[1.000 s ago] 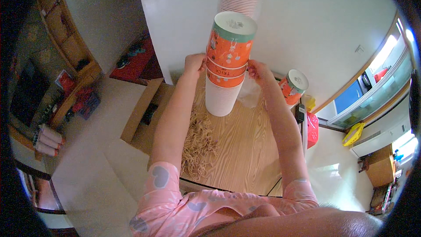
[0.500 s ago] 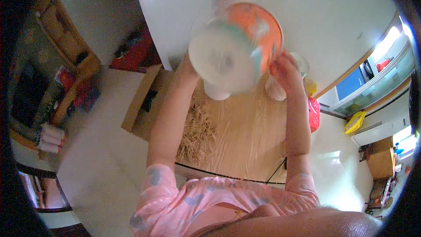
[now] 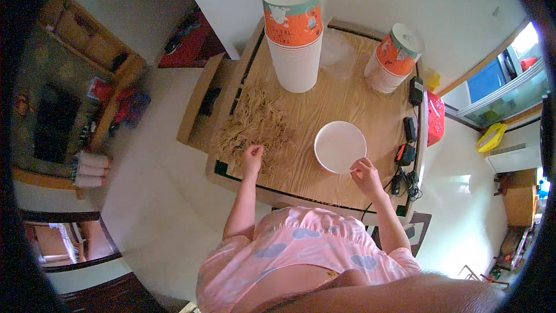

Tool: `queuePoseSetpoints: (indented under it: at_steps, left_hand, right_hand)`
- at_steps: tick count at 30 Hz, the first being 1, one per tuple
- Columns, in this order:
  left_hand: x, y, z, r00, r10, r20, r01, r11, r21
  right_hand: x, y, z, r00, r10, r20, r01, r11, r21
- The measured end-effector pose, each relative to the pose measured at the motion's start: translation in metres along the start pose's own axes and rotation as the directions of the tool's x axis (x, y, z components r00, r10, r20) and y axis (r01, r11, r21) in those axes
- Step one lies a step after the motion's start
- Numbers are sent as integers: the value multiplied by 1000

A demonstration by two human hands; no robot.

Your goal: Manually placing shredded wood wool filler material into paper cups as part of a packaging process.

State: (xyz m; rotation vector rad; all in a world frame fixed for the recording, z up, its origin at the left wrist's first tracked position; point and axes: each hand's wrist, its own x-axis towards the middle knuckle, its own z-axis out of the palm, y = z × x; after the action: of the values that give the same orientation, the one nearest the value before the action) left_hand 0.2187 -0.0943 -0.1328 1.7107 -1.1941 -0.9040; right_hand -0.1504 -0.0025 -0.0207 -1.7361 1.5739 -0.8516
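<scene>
Bucket lowered to table; right hand pinching rim, left hand (fingertips bunched) at shredded paper, contact unclear

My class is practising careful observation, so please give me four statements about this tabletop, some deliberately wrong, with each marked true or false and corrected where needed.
1. The right hand is at the rim of the open paper tub. True.
2. The open paper tub is upside down. False: its open end faces up.
3. The left hand is at the tan shredded paper. True.
4. The shorter tub stack stands left of the taller tub stack. False: it stands to the right.
</scene>
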Motion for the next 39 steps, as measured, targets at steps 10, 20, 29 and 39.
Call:
queuePoseSetpoints:
  at_steps: [10,20,29,39]
  left_hand:
    - [101,0,63,957,275,-89,-242,931,273]
    - [145,31,113,984,105,147,-174,768,617]
    - [155,50,60,960,197,199,-271,831,485]
    - [156,67,91,971,219,99,-240,879,412]
  right_hand:
    - [-25,13,-2,998,12,64,-5,994,-106]
    - [-34,-23,-50,992,116,-55,-124,978,-166]
    - [-24,-24,-39,994,102,-34,-103,994,-48]
    - [-35,10,-13,996,76,49,-55,941,-334]
